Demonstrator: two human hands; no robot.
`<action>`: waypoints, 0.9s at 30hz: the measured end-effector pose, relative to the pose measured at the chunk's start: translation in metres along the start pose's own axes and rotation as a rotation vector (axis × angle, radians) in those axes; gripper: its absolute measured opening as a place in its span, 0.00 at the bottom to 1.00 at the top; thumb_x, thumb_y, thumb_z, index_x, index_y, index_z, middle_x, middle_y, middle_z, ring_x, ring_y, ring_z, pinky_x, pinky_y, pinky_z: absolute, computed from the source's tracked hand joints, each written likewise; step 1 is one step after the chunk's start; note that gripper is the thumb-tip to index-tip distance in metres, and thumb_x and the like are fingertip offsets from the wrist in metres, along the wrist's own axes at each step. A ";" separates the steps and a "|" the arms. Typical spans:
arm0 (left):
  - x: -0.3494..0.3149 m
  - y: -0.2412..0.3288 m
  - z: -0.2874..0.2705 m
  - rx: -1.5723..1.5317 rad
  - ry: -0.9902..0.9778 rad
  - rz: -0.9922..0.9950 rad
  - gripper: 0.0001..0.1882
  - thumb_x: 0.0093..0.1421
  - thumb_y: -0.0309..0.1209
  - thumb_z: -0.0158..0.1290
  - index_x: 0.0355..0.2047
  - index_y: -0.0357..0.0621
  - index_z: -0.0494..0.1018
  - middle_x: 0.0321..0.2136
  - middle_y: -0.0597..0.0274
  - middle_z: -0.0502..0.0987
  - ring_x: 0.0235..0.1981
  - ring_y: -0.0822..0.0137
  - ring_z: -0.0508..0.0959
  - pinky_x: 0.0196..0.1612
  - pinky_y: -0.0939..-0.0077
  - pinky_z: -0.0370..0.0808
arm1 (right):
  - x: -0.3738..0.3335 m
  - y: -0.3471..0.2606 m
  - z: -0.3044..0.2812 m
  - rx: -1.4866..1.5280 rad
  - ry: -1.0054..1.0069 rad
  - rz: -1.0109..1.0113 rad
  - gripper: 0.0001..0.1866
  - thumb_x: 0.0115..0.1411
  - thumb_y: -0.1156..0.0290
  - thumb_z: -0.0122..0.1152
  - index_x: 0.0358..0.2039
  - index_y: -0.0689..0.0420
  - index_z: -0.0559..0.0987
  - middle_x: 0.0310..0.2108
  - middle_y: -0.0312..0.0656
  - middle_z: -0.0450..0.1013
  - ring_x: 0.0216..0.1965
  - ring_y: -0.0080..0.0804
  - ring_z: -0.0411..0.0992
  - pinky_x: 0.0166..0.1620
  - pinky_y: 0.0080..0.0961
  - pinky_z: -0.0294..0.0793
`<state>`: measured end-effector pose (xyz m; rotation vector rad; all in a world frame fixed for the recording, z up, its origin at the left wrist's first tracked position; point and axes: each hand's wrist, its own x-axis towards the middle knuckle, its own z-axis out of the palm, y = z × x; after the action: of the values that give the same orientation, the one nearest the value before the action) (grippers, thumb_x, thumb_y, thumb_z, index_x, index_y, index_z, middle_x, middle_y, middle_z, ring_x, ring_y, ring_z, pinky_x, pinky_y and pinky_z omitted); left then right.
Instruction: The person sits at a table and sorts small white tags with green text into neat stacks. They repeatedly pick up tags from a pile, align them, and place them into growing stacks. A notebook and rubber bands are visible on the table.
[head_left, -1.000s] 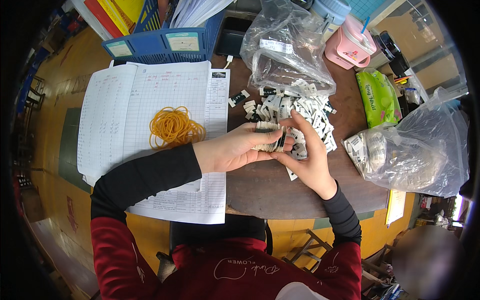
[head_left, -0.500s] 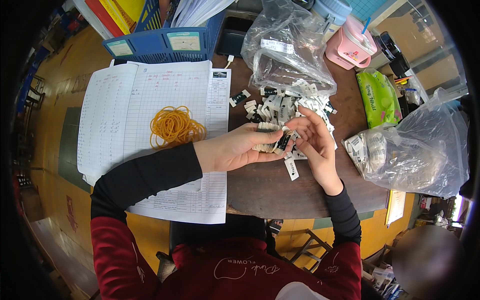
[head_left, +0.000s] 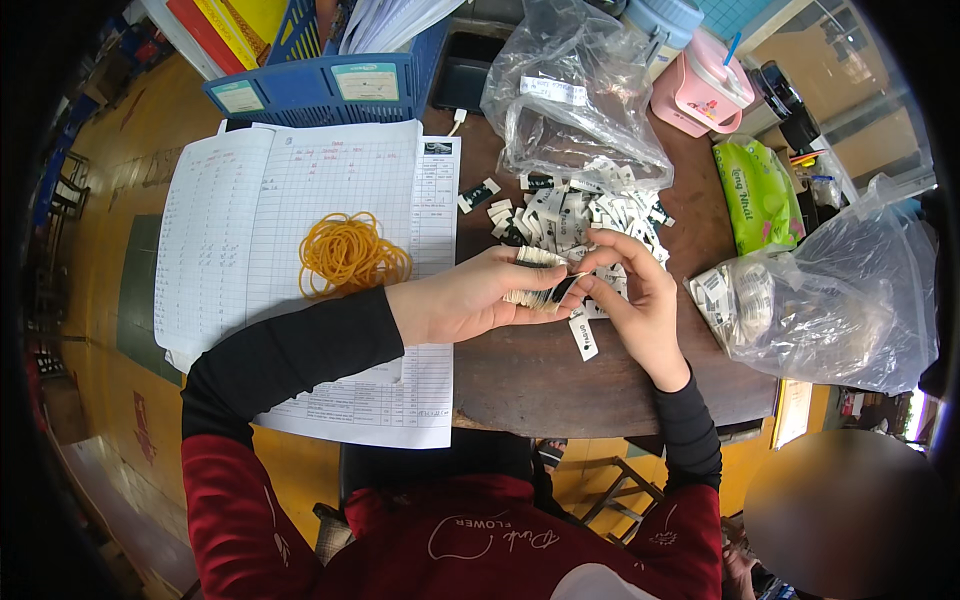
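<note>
Yellow floor point(head_left: 310, 470) all round, dark wooden counter point(head_left: 520, 390) in the middle. On it, we put the label stack point(head_left: 532, 297) over the near edge of the heap, raised in the left hand point(head_left: 465, 295), which grips it firmly, thumb on top. Right hand point(head_left: 640, 300) has changed most: half a second ago its fingers were fanned out; now thumb and index are pinched together at the stack's right end, seemingly on the edge of an end label. We judge that the work is at single-label level there, with the left hand only steadying; we cannot tell how many labels are in the stack.

Just below the fingers, one loose white label point(head_left: 584, 336) lies on the wood, unmoved since the last frame. Behind, the loose label heap point(head_left: 600, 215) looks about the same, plenty left.

Further out, we see orange rubber bands point(head_left: 352, 255) bunched on the open notebook point(head_left: 215, 220), unused so far; a crumpled clear bag point(head_left: 570, 90) behind the heap; a second clear bag point(head_left: 830, 310) with labels inside, right; green tissue pack point(head_left: 757, 195) beyond it.
</note>
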<state>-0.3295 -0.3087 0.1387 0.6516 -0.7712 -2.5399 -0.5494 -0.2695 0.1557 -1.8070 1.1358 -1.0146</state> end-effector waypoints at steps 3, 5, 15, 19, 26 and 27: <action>0.000 0.000 0.000 -0.014 0.004 -0.026 0.20 0.72 0.32 0.51 0.60 0.39 0.66 0.53 0.55 0.76 0.55 0.63 0.78 0.62 0.64 0.76 | 0.000 -0.002 -0.002 0.040 -0.002 -0.019 0.25 0.57 0.88 0.62 0.56 0.62 0.74 0.37 0.36 0.77 0.44 0.23 0.74 0.56 0.26 0.69; -0.001 0.000 0.000 -0.021 0.000 -0.042 0.20 0.72 0.32 0.51 0.60 0.39 0.66 0.53 0.55 0.76 0.55 0.63 0.78 0.62 0.64 0.76 | -0.001 -0.002 -0.004 0.088 -0.037 -0.004 0.25 0.56 0.89 0.62 0.56 0.61 0.74 0.36 0.35 0.77 0.43 0.23 0.74 0.55 0.25 0.69; 0.001 -0.004 0.002 -0.012 0.007 -0.028 0.19 0.72 0.33 0.51 0.59 0.39 0.66 0.53 0.58 0.74 0.56 0.63 0.77 0.63 0.63 0.76 | 0.000 -0.001 -0.004 0.044 -0.075 -0.071 0.26 0.55 0.89 0.62 0.55 0.59 0.74 0.34 0.35 0.77 0.41 0.23 0.73 0.51 0.26 0.70; -0.001 -0.004 0.001 0.046 -0.021 -0.054 0.20 0.71 0.35 0.53 0.59 0.40 0.66 0.54 0.61 0.72 0.56 0.65 0.76 0.63 0.65 0.75 | 0.002 0.003 -0.004 -0.116 -0.082 -0.179 0.26 0.54 0.88 0.63 0.54 0.59 0.76 0.35 0.37 0.78 0.41 0.29 0.74 0.49 0.28 0.72; 0.001 -0.008 -0.006 0.083 -0.052 -0.042 0.19 0.70 0.36 0.54 0.57 0.41 0.70 0.52 0.60 0.74 0.55 0.66 0.76 0.63 0.65 0.74 | 0.008 0.002 -0.007 -0.264 -0.088 -0.244 0.30 0.52 0.81 0.69 0.58 0.58 0.75 0.49 0.43 0.78 0.50 0.40 0.74 0.55 0.34 0.72; 0.002 -0.008 -0.007 0.048 -0.043 -0.026 0.19 0.70 0.35 0.54 0.58 0.40 0.69 0.52 0.59 0.75 0.55 0.65 0.77 0.62 0.64 0.75 | 0.009 -0.001 -0.008 -0.284 -0.091 -0.250 0.32 0.52 0.80 0.70 0.59 0.58 0.73 0.52 0.45 0.76 0.53 0.42 0.73 0.56 0.35 0.71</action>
<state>-0.3297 -0.3062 0.1282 0.6287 -0.8463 -2.5732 -0.5541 -0.2788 0.1614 -2.2422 1.0585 -0.9353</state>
